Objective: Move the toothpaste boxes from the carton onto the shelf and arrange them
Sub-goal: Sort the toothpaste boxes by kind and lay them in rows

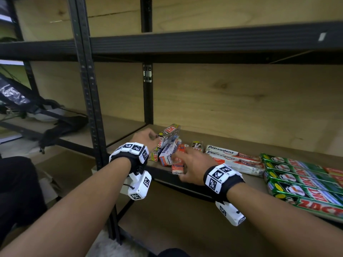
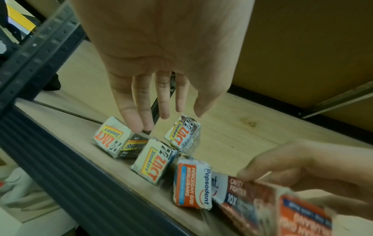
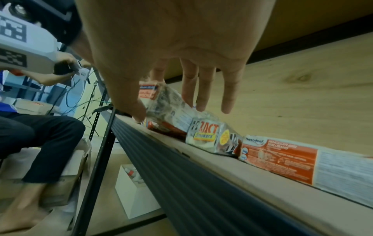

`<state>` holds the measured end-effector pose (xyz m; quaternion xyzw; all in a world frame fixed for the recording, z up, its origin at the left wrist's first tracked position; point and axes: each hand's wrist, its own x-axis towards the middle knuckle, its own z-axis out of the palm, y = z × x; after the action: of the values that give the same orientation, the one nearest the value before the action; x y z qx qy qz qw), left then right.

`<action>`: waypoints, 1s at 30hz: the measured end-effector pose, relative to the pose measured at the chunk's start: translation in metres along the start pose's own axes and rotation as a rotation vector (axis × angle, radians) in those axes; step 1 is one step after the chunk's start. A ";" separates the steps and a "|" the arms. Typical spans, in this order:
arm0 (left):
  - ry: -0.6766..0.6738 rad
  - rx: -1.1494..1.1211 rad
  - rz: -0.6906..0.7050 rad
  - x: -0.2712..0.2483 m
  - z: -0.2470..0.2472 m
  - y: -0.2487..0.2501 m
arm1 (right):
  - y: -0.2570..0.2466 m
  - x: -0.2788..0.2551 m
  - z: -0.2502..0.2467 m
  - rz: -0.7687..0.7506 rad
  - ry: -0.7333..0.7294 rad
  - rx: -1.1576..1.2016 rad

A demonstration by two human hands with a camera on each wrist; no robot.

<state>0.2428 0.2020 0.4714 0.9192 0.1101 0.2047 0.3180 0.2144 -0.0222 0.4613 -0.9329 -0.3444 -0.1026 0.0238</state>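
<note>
Several small Zact boxes and a Pepsodent box lie jumbled at the left end of the wooden shelf. My left hand hangs over them with straight fingers, whose tips reach the leftmost Zact box. My right hand grips a plastic-wrapped Pepsodent box between thumb and fingers, near the shelf's front edge; in the right wrist view that hand straddles the same box. Long Pepsodent boxes and green Zact boxes lie in rows to the right.
A black upright post stands just left of my left hand. The upper shelf beam runs overhead. A black bag lies on the neighbouring shelf. Another person sits beyond the post, with cardboard cartons on the floor.
</note>
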 end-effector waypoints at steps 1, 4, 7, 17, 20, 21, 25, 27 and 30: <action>-0.001 -0.004 0.018 -0.004 -0.004 0.001 | 0.001 -0.003 -0.006 -0.001 0.013 0.060; -0.067 -0.010 0.062 -0.017 -0.012 0.002 | 0.006 -0.011 -0.027 0.024 0.095 0.233; -0.204 -0.045 0.112 -0.024 -0.013 -0.001 | 0.016 -0.015 -0.047 0.101 0.238 0.426; -0.304 -0.040 0.351 -0.056 0.004 0.026 | 0.056 -0.054 -0.084 0.445 0.349 1.427; -0.340 -0.113 0.358 -0.061 0.007 0.042 | 0.064 -0.074 -0.097 0.436 0.378 1.549; -0.364 -0.148 0.348 -0.062 0.007 0.049 | 0.067 -0.080 -0.101 0.436 0.384 1.575; -0.407 -0.297 0.331 -0.064 0.010 0.071 | 0.084 -0.099 -0.109 0.425 0.393 1.704; -0.436 -0.460 0.286 -0.066 0.014 0.078 | 0.093 -0.105 -0.107 0.436 0.404 1.753; -0.461 -0.634 0.232 -0.071 0.019 0.086 | 0.106 -0.114 -0.109 0.467 0.349 1.685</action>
<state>0.1944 0.1022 0.4905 0.8038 -0.1369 0.0516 0.5767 0.1796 -0.1882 0.5473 -0.6231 -0.0980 0.0514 0.7743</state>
